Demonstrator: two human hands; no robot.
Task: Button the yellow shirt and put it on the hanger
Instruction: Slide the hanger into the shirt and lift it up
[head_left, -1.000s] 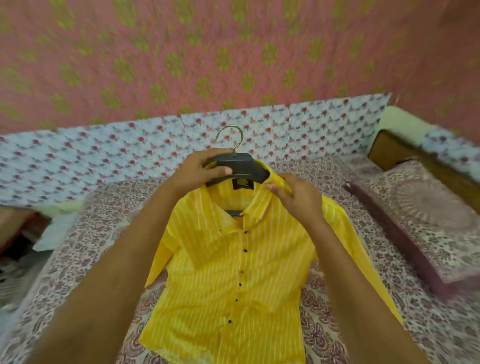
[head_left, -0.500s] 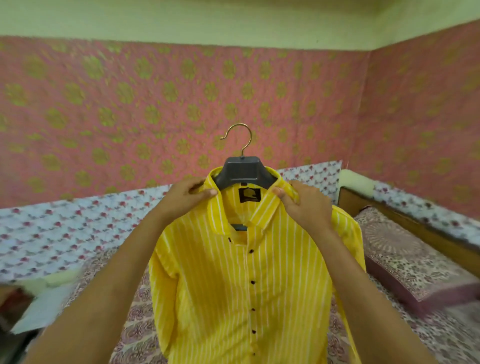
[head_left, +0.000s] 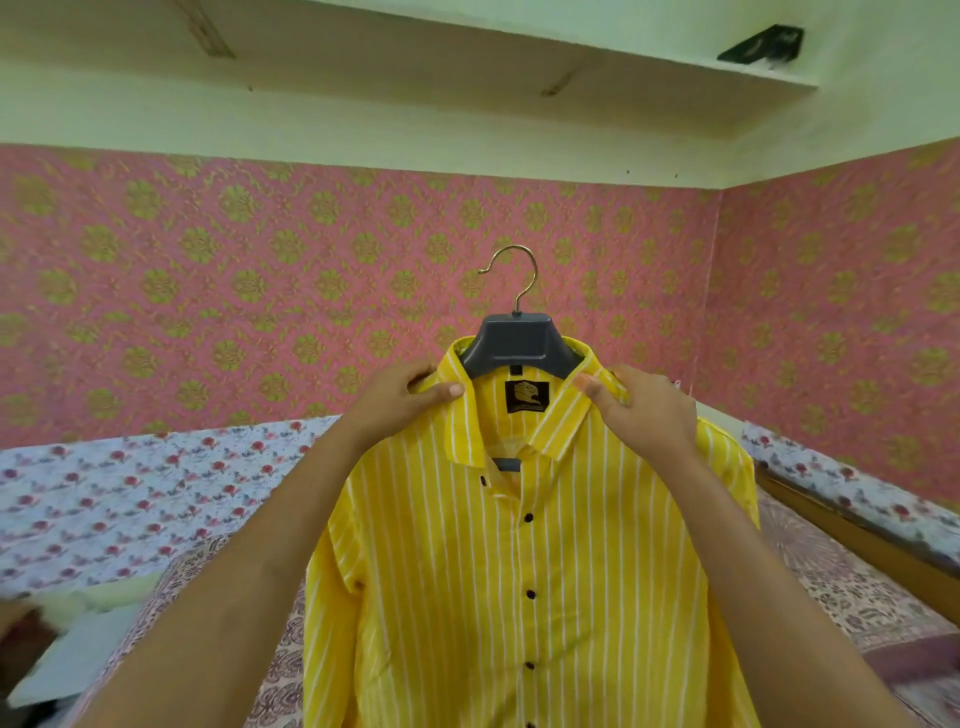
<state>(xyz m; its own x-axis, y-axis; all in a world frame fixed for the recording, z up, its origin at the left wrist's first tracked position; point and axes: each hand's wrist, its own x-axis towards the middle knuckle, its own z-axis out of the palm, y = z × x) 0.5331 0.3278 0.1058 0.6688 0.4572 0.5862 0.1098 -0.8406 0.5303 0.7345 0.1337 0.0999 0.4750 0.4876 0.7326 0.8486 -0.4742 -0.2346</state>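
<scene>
1. Yellow shirt w/ white stripes hangs upright at centre of view, on the hanger, held up in the air above the bed.
2. Left hand: grip clamped on shirt's left shoulder, just beside the collar; thumb lies across the front of the fabric, fingers curl behind.
3. Hanger: grey plastic body seated inside the collar, metal hook pointing up, free of any rail. Lower bar of hanger shows in the neck opening.
4. Black label sits inside the neck, below hanger body.
5. Placket: dark buttons run down the centre front and appear fastened; top of the neck is open.
6. Right hand: grip clamped on shirt's right shoulder next to the collar, thumb on front, fingers folded over the fabric.
7. Background: pink patterned wall behind; pale shelf above.
</scene>
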